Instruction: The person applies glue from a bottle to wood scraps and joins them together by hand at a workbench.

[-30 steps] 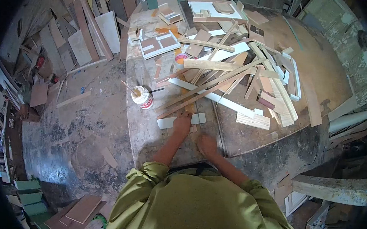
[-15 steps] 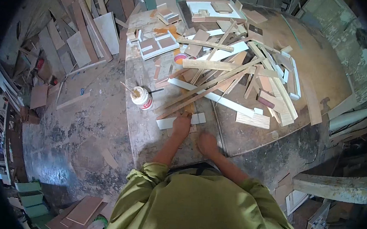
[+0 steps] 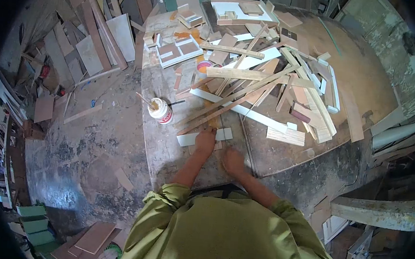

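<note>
My left hand (image 3: 205, 141) presses down on a short white board strip (image 3: 188, 139) lying near the front of the worn workbench (image 3: 162, 150). My right hand (image 3: 233, 161) rests flat on the bench just right of it, fingers together, holding nothing that I can see. A glue pot (image 3: 161, 110) with a stick in it stands a short way left of and beyond my left hand. My green sleeves fill the bottom of the view.
A big heap of wood strips and offcuts (image 3: 263, 85) covers the bench beyond my hands. White framed panels (image 3: 179, 50) lie at the far left of the bench. Boards and scraps (image 3: 93, 39) litter the floor at left; planks (image 3: 380, 211) lie at right.
My right hand has edged slightly forward and left, closer to the white strip. My left hand stays on the strip.
</note>
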Available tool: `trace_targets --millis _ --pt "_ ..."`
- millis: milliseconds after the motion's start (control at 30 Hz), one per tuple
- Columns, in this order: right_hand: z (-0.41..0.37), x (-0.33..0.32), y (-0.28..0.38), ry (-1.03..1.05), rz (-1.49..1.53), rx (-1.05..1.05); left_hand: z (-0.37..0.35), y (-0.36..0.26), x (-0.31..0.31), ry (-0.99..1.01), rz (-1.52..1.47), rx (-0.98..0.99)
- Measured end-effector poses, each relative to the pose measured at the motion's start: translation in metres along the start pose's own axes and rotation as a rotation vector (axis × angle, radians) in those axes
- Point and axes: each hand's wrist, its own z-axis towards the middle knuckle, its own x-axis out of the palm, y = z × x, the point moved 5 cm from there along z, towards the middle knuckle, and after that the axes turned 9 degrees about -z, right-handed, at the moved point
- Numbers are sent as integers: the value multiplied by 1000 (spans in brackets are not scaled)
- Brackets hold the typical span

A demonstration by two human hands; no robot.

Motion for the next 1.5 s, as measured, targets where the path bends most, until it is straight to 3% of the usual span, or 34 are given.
trace_targets --millis 67,167,267,367,567,667,767,867,967,1067,1167,1267,1367,1500 --pt "-21 20 -5 66 10 24 0 2 2 -40 6 25" --pt "-24 1 0 -19 5 1 -4 -2 -3 -16 -12 18" --pt "18 6 -5 52 4 120 -4 -6 -10 12 -7 1" --pt "36 9 -3 -84 -7 -55 -4 -6 -8 34 -10 0" --pt "-32 11 -4 54 41 95 -5 -7 -11 1 21 26" --pt "-18 24 -10 119 24 76 -6 -6 -9 35 13 8" --pt "19 15 -4 -60 12 29 -1 1 2 13 7 15" --pt "37 -3 0 -68 22 70 -2 -4 -4 6 1 16" --pt "16 6 -1 -41 -28 -16 -4 -4 -5 -3 11 8" --pt "-24 -17 4 111 -16 18 -3 -5 -6 2 20 2" --pt "-28 -16 2 79 -18 64 -3 -4 -6 12 3 -3" --pt "4 7 -3 -73 -13 -34 -5 -6 -10 -16 18 23" --pt "32 -1 -3 -6 -25 15 -6 -9 -13 -16 6 38" --pt "-1 2 -4 -13 19 -16 -3 -5 -8 17 -30 -11"
